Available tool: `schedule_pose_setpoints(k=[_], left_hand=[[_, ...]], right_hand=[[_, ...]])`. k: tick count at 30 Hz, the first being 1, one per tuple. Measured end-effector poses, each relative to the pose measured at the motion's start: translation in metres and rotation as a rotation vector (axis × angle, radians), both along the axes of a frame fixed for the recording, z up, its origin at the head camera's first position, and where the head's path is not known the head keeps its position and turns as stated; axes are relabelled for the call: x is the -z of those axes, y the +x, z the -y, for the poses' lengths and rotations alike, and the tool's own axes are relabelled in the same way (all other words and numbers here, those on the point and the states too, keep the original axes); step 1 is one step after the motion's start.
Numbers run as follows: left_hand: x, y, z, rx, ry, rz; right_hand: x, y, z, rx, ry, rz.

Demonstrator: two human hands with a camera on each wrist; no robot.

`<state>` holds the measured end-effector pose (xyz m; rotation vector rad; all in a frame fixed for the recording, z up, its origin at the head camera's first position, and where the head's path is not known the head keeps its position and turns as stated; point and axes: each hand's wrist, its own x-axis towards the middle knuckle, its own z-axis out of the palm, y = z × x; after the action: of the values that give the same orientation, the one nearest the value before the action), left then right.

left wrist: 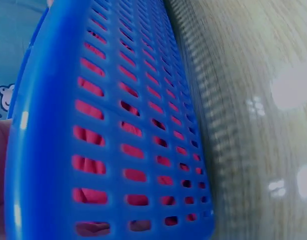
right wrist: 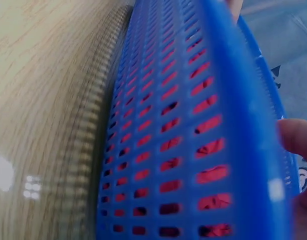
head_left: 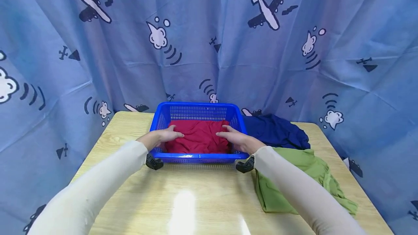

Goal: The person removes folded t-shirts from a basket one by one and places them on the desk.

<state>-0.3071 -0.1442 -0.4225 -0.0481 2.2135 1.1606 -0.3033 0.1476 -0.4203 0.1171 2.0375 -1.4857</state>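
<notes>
A red cloth (head_left: pixel 197 137) lies bunched inside a blue plastic basket (head_left: pixel 199 156) with slotted walls. My left hand (head_left: pixel 163 135) reaches over the basket's left side, its fingers extended at the cloth's left edge. From the other side my right hand (head_left: pixel 237 138) reaches in over the right rim, fingers pointing inward at the cloth's right part. Neither hand grips the cloth; whether the fingertips touch it I cannot tell. Both wrist views are filled mostly by the basket's front wall (left wrist: pixel 113 117), with red showing through its slots. Only part of the right hand (right wrist: pixel 298 140) shows in the right wrist view.
A dark blue cloth (head_left: pixel 275 131) lies crumpled right of the basket. In front of it, partly under my right forearm, a green cloth (head_left: pixel 294 191) is spread on the wooden table (head_left: pixel 156 198). A blue printed curtain (head_left: pixel 202 46) hangs behind the table.
</notes>
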Motion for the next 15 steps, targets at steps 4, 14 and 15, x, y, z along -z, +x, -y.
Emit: schedule_pose_setpoints(k=[4, 14, 15], left_hand=[[0.006, 0.000, -0.003, -0.106, 0.119, 0.052], [0.008, -0.004, -0.001, -0.141, 0.154, 0.047], [0.009, -0.004, -0.001, -0.131, 0.158, 0.040]], right_hand=[[0.007, -0.001, -0.003, 0.021, -0.020, 0.028], [0.017, -0.006, 0.002, 0.024, -0.035, 0.000], [0.017, -0.006, 0.003, 0.014, -0.024, -0.004]])
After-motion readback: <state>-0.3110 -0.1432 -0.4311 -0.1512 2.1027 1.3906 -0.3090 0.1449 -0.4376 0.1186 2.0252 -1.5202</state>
